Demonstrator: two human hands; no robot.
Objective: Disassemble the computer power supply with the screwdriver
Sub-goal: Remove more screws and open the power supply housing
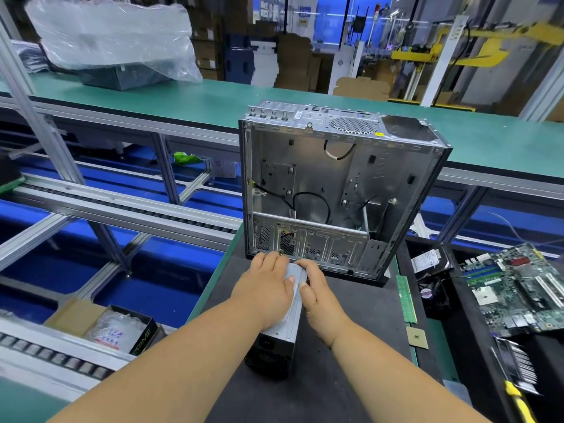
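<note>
The grey power supply [287, 323] lies on the black mat, its black socket end toward me. My left hand [265, 290] lies over its top and left side, fingers curled round it, thumb on the top plate. My right hand [317, 296] grips its right side, thumb pressing on the top beside my left thumb. Just beyond stands the opened, emptied computer case [341, 190], a few loose cables left inside. A yellow-handled tool [518, 401], perhaps the screwdriver, lies at the lower right, blurred.
A motherboard [515, 288] rests on the black tray to the right, with a small fan [427, 293] and memory stick [407, 299] near it. A CPU chip [416, 337] lies on the bench edge. Roller conveyors [122, 209] run on the left, with an open box [122, 331] below.
</note>
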